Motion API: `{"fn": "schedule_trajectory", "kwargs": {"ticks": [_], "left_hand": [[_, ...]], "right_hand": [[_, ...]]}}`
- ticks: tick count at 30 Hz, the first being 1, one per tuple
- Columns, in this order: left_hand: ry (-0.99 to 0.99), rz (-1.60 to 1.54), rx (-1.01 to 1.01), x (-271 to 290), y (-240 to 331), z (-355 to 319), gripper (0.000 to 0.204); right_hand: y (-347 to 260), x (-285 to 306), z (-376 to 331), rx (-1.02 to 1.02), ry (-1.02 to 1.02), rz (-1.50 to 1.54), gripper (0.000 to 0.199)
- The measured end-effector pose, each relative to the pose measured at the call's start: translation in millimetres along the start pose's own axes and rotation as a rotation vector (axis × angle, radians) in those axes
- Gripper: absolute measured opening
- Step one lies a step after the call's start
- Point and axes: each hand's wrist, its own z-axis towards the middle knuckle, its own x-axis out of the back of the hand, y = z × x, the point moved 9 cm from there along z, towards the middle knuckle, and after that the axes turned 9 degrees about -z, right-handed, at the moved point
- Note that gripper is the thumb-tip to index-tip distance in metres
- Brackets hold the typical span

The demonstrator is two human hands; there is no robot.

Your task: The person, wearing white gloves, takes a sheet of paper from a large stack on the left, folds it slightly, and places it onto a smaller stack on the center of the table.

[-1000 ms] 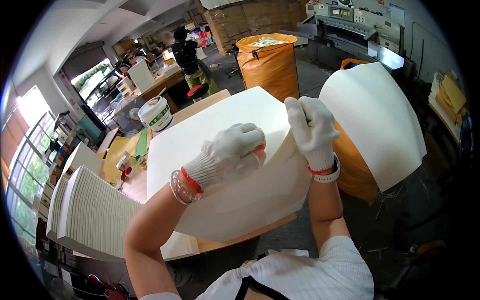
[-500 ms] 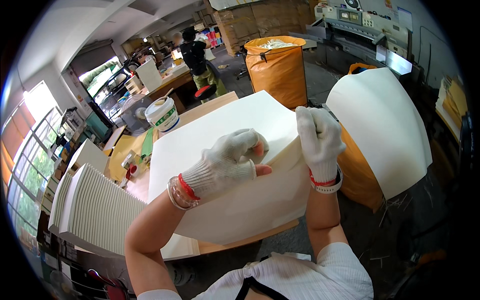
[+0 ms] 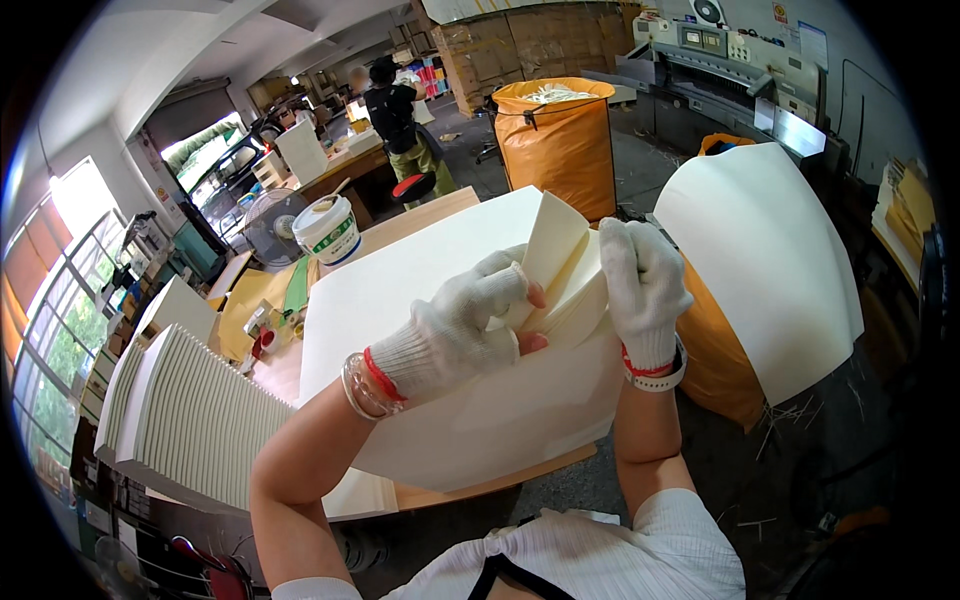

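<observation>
Large white paper sheets (image 3: 400, 265) lie in a bowed stack on the table in front of me. My left hand (image 3: 460, 320), in a white knit glove with bare fingertips, curls over the near edge and grips some of the sheets. Beside its fingers the upper sheets bend up in a raised flap (image 3: 553, 238), parted from those below. At the right-hand corner my right hand (image 3: 645, 290), gloved too, is closed in a fist on the edge of the sheets. Its fingertips are hidden.
A ridged pile of white paper (image 3: 200, 420) stands at left. Behind the sheets is a white bucket (image 3: 328, 232) with a brush. An orange bag (image 3: 555, 150) of paper scraps and a big curved white sheet (image 3: 765, 260) stand at right. Farther off, a person (image 3: 400, 125) works.
The right part of the upper sheets has risen into a bent flap, opening a gap between layers. My left fingers have shifted slightly; my right hand stays at the corner.
</observation>
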Motion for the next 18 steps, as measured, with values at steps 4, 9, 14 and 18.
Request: {"fn": "schedule_trajectory", "kwargs": {"ticks": [4,9,14,18], "left_hand": [[0.006,0.000,-0.045,1.1,-2.1,-0.1,0.036],[-0.081,-0.004,-0.046,-1.3,2.0,2.7,0.034],[-0.061,-0.115,0.074,-4.9,-3.4,0.8,0.034],[-0.013,-0.038,-0.014,-1.6,4.3,1.0,0.037]], "right_hand": [[-1.2,1.1,-2.9,0.038,0.023,-0.040,0.009],[11.8,-1.1,-2.9,-0.134,0.007,0.093,0.015],[11.3,-1.7,-1.8,-0.177,0.011,0.073,0.019],[7.4,-0.9,-3.0,-0.081,0.002,0.041,0.006]]}}
